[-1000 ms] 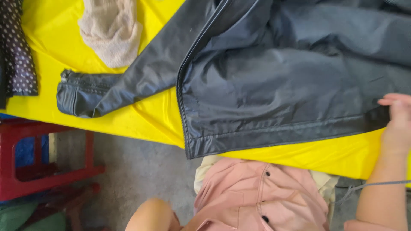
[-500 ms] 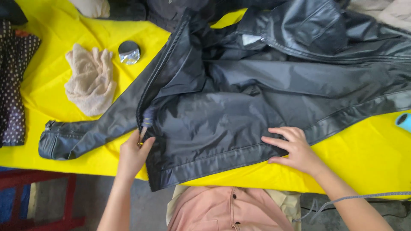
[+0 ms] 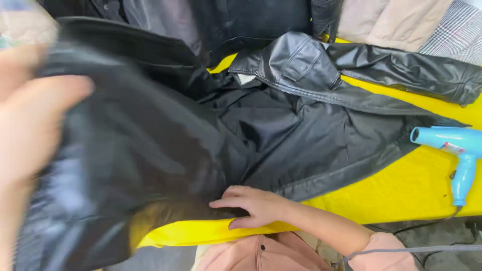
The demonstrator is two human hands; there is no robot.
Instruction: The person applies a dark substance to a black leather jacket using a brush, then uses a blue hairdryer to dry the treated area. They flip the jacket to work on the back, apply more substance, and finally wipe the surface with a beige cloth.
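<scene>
Two hands on black jacket [image 3: 281, 135]: your left hand [image 3: 30, 130] grips lifted blurred flap, right hand [image 3: 251, 206] lies flat, fingers open, on hem. Blue hairdryer [image 3: 454, 150] right of jacket.

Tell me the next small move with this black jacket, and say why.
Probably lay the lifted side across the body. The left hand holds one side of the black jacket raised, blurred near the camera, while the right hand presses the hem flat on the yellow table cover.
</scene>
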